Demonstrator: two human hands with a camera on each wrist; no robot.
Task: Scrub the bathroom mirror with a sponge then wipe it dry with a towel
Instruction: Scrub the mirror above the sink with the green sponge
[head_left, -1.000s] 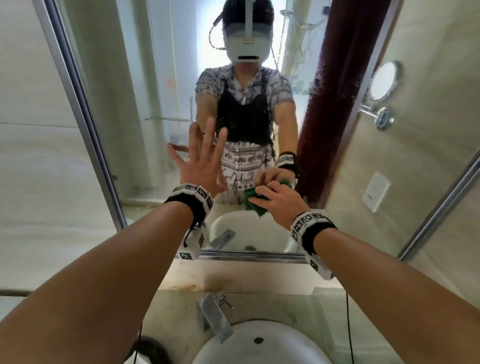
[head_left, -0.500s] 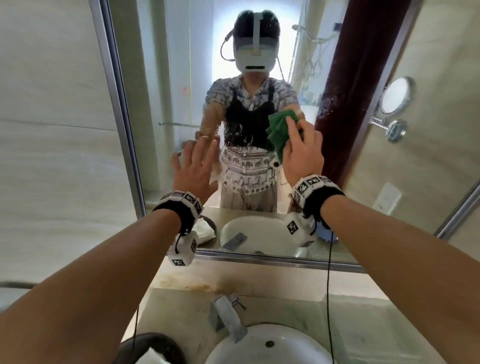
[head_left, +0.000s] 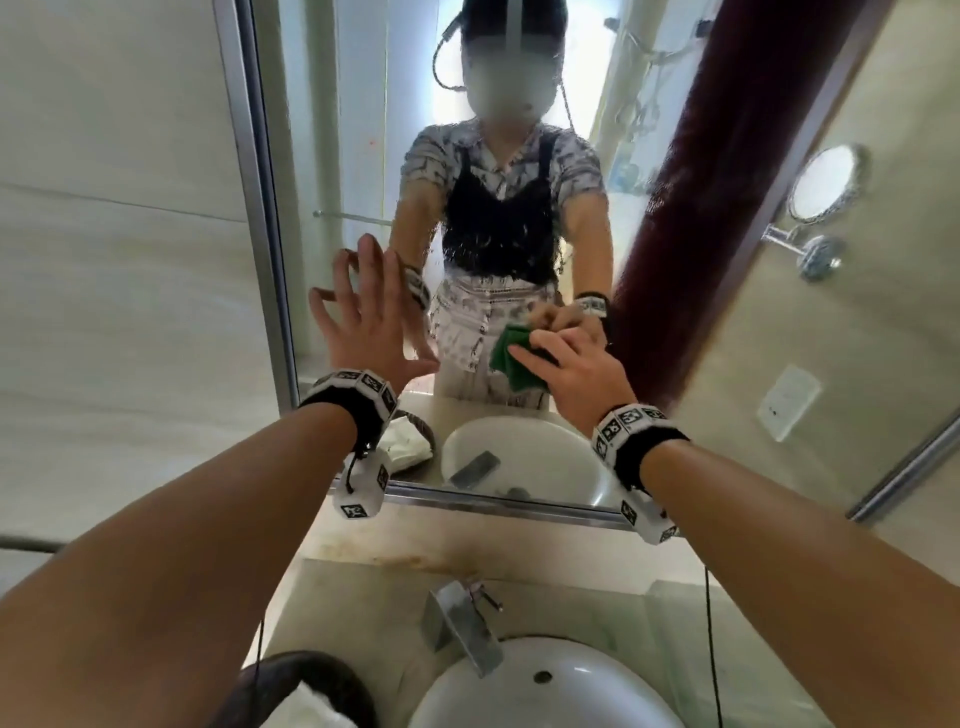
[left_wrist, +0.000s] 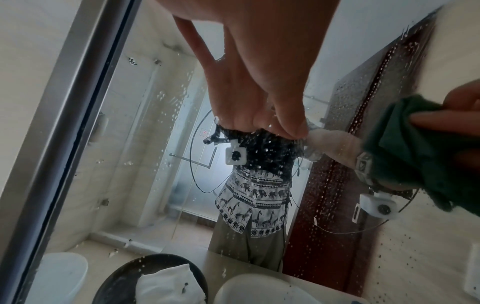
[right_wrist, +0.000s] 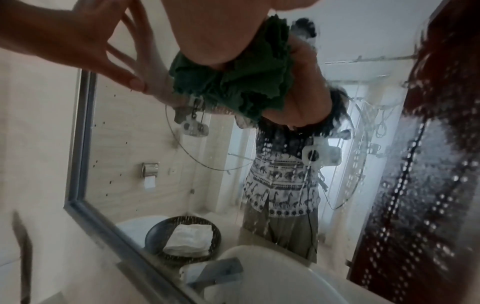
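Note:
The wall mirror (head_left: 337, 130) carries water droplets and streaks across its glass. My right hand (head_left: 569, 364) grips a crumpled green sponge (head_left: 511, 364) and presses it against the lower middle of the glass. From the right wrist, the sponge (right_wrist: 233, 82) bulges out under my palm. My left hand (head_left: 363, 322) lies flat on the glass to the left, fingers straight and spread, holding nothing. In the left wrist view those fingers (left_wrist: 246, 82) touch the mirror (left_wrist: 145, 144), with the sponge (left_wrist: 420, 152) at the right edge. A folded white towel (head_left: 311, 714) lies in a dark basket at the bottom left.
Below the mirror a white basin (head_left: 597, 691) with a metal faucet (head_left: 462, 629) sits in the counter. The dark basket (head_left: 311, 670) stands left of the basin. The mirror's metal frame (head_left: 254, 208) runs along the left, beside a tiled wall.
My right hand swept the sponge up to chest height on the glass, then back down to the lower middle. The left hand stayed flat on the mirror.

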